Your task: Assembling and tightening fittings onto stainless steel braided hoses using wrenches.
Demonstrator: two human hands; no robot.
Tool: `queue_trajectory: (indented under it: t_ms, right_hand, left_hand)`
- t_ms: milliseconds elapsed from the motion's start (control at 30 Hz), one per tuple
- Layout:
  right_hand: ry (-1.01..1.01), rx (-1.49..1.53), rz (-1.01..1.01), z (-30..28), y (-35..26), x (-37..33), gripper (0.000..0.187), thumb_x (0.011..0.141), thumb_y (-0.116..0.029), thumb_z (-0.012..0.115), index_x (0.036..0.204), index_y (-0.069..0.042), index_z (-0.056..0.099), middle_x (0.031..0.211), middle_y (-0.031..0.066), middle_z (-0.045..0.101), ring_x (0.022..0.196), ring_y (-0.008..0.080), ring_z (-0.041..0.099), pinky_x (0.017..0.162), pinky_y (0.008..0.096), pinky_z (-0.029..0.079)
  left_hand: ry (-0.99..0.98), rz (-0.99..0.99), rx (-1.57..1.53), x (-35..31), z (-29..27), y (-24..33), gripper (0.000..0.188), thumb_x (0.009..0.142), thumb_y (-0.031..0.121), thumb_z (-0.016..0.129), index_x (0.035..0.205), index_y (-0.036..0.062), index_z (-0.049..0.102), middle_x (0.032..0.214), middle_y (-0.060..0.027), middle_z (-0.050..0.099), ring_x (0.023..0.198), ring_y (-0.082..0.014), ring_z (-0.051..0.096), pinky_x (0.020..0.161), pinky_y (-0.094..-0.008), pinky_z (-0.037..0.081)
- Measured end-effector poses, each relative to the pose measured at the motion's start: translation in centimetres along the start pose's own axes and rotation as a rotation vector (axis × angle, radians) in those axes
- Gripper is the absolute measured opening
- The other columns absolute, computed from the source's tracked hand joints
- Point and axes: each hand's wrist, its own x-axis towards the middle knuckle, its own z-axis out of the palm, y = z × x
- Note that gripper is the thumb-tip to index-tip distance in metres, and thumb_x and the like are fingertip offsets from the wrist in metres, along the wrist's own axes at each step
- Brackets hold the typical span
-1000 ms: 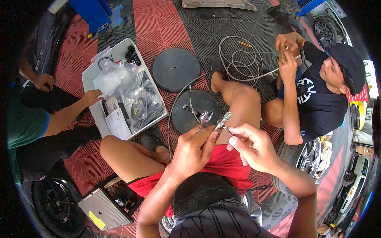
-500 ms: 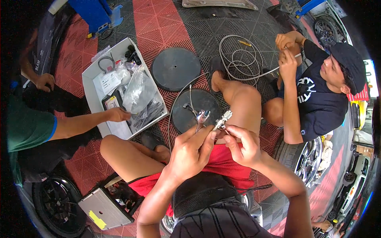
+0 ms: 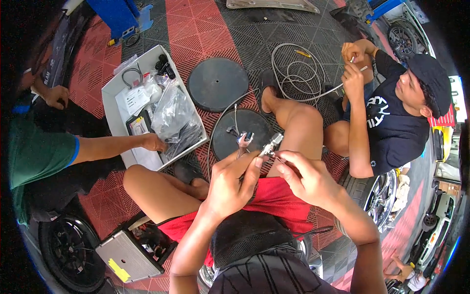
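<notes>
L hand (image 3: 230, 182) pinches the fitting (image 3: 272, 144) out front, btwn both hands, w/ chrome tool (image 3: 244, 139) in same fist. Fitting's long axis slants fwd & R. R hand's (image 3: 309, 177) fingertips are by its near end; can't tell if gripping.

The floor (image 3: 198, 29) is made of ribbed tiles, some red and some dark grey. In its middle part lie two round black discs, a far one (image 3: 217, 84) and a nearer one (image 3: 262, 126). To the left of them stands an open white box (image 3: 110, 104). To the right, a grey hose (image 3: 333, 88) lies in loose coils. At the near left is a dark wheel (image 3: 73, 250).
</notes>
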Motion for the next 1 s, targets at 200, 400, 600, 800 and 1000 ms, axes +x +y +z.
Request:
queue_trajectory:
  t_ms: [200, 400, 600, 800, 1000]
  right_hand:
    - [-0.157, -0.091, 0.076, -1.5, 0.0, 0.8, 0.016, 0.092, -0.008, 0.058, 0.104, 0.001, 0.054, 0.077, 0.0203, 0.064, 0.067, 0.0384, 0.065, 0.057, 0.0454, 0.052]
    - [-0.176, -0.150, 0.125, -1.3, 0.0, 0.6, 0.009, 0.091, -0.007, 0.058, 0.095, 0.002, 0.058, 0.078, 0.0203, 0.064, 0.070, 0.0384, 0.065, 0.059, 0.0442, 0.051]
    - [-0.343, -0.047, 0.245, -3.7, -2.2, 1.2, 0.013, 0.093, -0.010, 0.055, 0.088, 0.002, 0.059, 0.066, 0.0222, 0.061, 0.063, 0.0403, 0.064, 0.057, 0.0468, 0.051]
    - [-0.417, -0.167, 0.163, -4.7, -4.0, 2.4, 0.017, 0.092, -0.010, 0.055, 0.083, 0.004, 0.058, 0.059, 0.0222, 0.059, 0.054, 0.0384, 0.062, 0.051, 0.0457, 0.051]
    - [-0.477, -0.250, 0.169, -5.0, -5.1, 3.3, 0.022, 0.091, -0.011, 0.054, 0.078, 0.006, 0.059, 0.055, 0.0222, 0.058, 0.052, 0.0376, 0.062, 0.049, 0.0453, 0.052]
  left_hand:
    - [-0.022, -0.030, 0.004, 0.1, 0.5, 0.5, 0.018, 0.093, 0.008, 0.057, 0.102, -0.0045, 0.067, 0.083, -0.0196, 0.066, 0.071, -0.0302, 0.066, 0.067, -0.0356, 0.051]
    - [0.003, -0.074, -0.002, -0.1, 0.7, 0.4, 0.018, 0.093, 0.009, 0.056, 0.099, -0.0029, 0.069, 0.080, -0.0173, 0.067, 0.069, -0.0247, 0.065, 0.066, -0.0327, 0.050]
    - [-0.004, -0.033, 0.022, -0.1, 0.1, 0.3, 0.018, 0.089, 0.006, 0.063, 0.102, -0.0053, 0.068, 0.083, -0.0211, 0.066, 0.071, -0.0325, 0.067, 0.065, -0.0362, 0.052]
    - [0.026, 0.020, 0.082, -0.3, 0.5, 0.4, 0.018, 0.087, 0.004, 0.064, 0.102, -0.0055, 0.067, 0.082, -0.0210, 0.066, 0.070, -0.0328, 0.066, 0.064, -0.0374, 0.052]
    - [0.071, 0.078, 0.128, -0.5, 0.9, 0.4, 0.017, 0.087, 0.003, 0.064, 0.101, -0.0067, 0.066, 0.084, -0.0211, 0.065, 0.069, -0.0337, 0.065, 0.063, -0.0378, 0.052]
